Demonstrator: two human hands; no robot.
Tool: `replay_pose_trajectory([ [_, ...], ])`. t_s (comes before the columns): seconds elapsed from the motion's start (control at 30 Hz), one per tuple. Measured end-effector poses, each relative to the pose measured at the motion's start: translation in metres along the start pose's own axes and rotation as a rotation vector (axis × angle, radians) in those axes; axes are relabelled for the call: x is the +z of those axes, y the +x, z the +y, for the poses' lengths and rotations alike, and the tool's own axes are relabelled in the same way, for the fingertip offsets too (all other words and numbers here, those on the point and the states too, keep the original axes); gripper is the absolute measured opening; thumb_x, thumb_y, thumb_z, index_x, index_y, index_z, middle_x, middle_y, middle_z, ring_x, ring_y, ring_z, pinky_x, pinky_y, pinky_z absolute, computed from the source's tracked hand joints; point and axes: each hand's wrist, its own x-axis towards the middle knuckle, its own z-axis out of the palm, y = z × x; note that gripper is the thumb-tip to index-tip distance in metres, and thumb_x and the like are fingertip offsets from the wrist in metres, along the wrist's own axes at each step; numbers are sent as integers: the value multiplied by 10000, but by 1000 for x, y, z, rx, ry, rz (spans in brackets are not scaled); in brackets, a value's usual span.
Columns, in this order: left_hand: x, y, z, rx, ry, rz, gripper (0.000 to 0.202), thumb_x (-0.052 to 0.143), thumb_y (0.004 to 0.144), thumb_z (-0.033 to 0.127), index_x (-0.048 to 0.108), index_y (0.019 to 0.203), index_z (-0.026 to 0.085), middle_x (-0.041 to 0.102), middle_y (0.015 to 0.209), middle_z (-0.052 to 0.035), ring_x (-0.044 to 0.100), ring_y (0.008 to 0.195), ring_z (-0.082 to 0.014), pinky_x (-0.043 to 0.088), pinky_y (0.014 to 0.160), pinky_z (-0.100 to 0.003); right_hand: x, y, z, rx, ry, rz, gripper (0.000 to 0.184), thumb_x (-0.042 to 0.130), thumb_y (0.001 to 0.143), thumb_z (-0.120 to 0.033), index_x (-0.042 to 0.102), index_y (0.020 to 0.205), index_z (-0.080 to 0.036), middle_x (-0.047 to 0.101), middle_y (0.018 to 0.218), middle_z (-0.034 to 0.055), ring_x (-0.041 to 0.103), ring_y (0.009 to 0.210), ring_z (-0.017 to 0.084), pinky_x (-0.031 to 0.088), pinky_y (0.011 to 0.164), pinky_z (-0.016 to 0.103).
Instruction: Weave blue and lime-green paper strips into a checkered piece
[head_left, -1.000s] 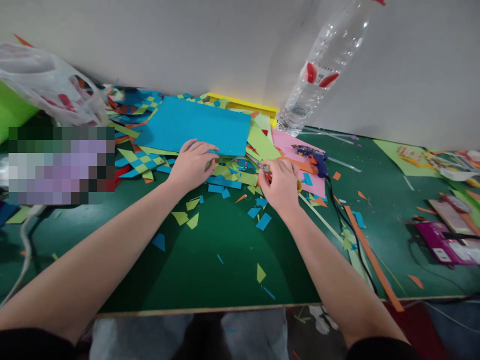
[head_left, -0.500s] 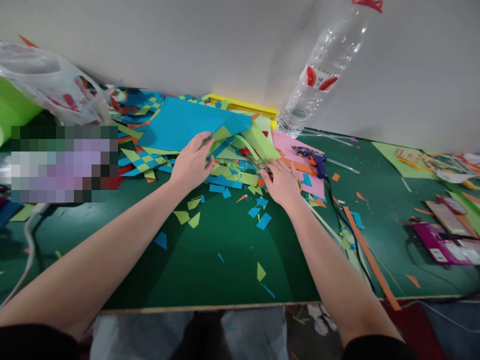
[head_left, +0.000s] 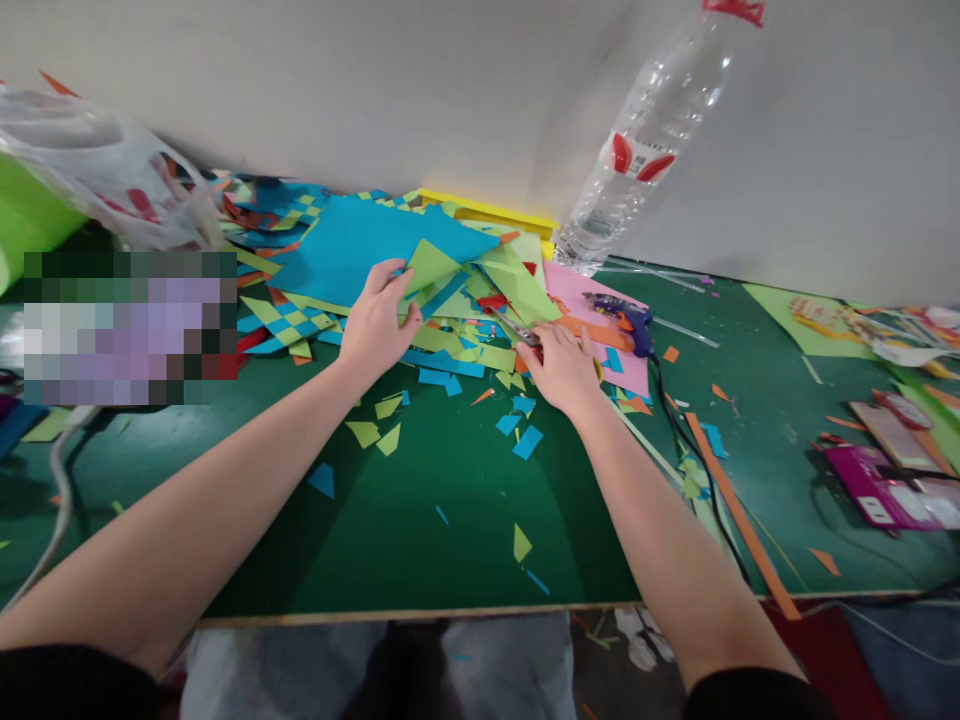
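Note:
My left hand (head_left: 375,325) pinches a light green paper piece (head_left: 427,268) at the near edge of a big blue paper sheet (head_left: 352,250), lifting it from the heap of green and blue scraps. My right hand (head_left: 562,365) rests on the table (head_left: 420,520) with its fingers closed round scissors (head_left: 517,332), whose blades point left into the scraps. A woven blue-and-green paper mat (head_left: 281,320) lies left of my left hand.
A clear plastic bottle (head_left: 637,150) leans against the wall at the back. A blue glue gun (head_left: 630,320) lies on pink paper (head_left: 592,300), its black cord running toward the front edge. A plastic bag (head_left: 97,170) sits far left, a purple packet (head_left: 877,485) far right.
My left hand has gone from lying flat on the blue sheet to pinching up a green piece beneath its edge. My right hand stayed by the scissors.

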Motion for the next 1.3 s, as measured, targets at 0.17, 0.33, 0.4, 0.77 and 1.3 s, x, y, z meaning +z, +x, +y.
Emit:
replay_pose_trajectory([
  [0.17,0,2,-3,-23,-55,63,348,522,906,191,625,1236,224,602,1337,-142,635,1165,-283,568,944,-410,-1,0,-1,8,-20,-3,359,456,1010,-424,616,1212,-174,642,1344,128,526,1315,309,229,1176,618],
  [0.33,-3,2,-2,-51,-101,59,210,543,889,129,689,1008,221,701,1079,-79,691,818,-194,597,803,-368,0,-1,0,-10,-35,12,351,438,1010,-417,627,1192,-183,667,1298,118,554,1272,307,245,1170,611],
  [0.4,-3,2,-2,-85,-132,70,180,565,872,114,682,959,220,705,1016,-66,689,767,-181,599,767,-353,0,-1,0,-12,-32,15,339,446,1007,-407,623,1191,-184,670,1291,116,560,1264,305,240,1173,615],
  [0.77,-2,3,-2,-126,-178,101,172,706,851,353,630,762,228,689,848,-42,677,716,-187,605,655,-333,0,-1,0,-15,-35,37,312,485,987,-372,602,1196,-172,684,1239,135,579,1243,315,276,1165,608],
  [1.3,-2,3,-11,24,-170,259,502,580,906,229,498,1400,266,463,1422,-153,478,1337,-331,505,1036,-497,-2,0,-2,38,-58,-31,355,483,996,-416,603,1219,-166,602,1387,152,467,1381,318,247,1182,622],
])
